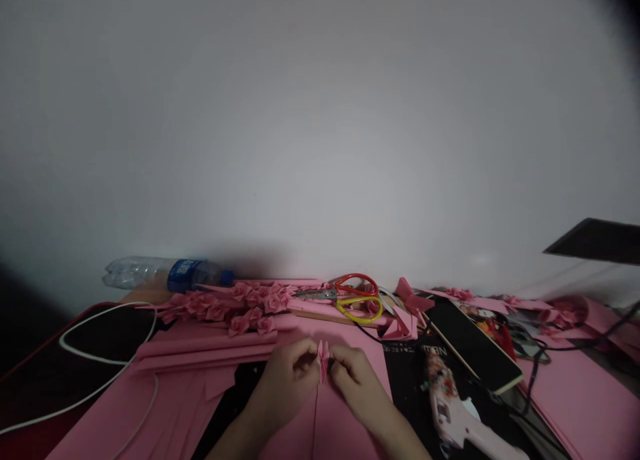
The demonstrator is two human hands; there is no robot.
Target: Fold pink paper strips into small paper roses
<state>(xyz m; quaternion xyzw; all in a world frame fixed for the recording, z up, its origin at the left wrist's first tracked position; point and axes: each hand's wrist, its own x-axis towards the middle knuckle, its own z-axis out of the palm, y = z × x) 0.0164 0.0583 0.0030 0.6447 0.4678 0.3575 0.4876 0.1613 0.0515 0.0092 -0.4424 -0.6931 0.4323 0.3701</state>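
Observation:
Between my two hands is a small folded piece of pink paper, pointed at the top and bottom, held upright over pink sheets. My left hand pinches its left side with curled fingers. On the other side, my right hand grips the edge between thumb and forefinger. Beneath the hands lie pink paper sheets with a dark line running down the middle. Behind them rest scissors with one red and one yellow handle, beside a heap of folded pink paper roses.
A clear plastic bottle lies on its side by the wall. To the right are a glue gun, a dark phone and black cords. A white cable loops at the left. More pink sheets are stacked at the right.

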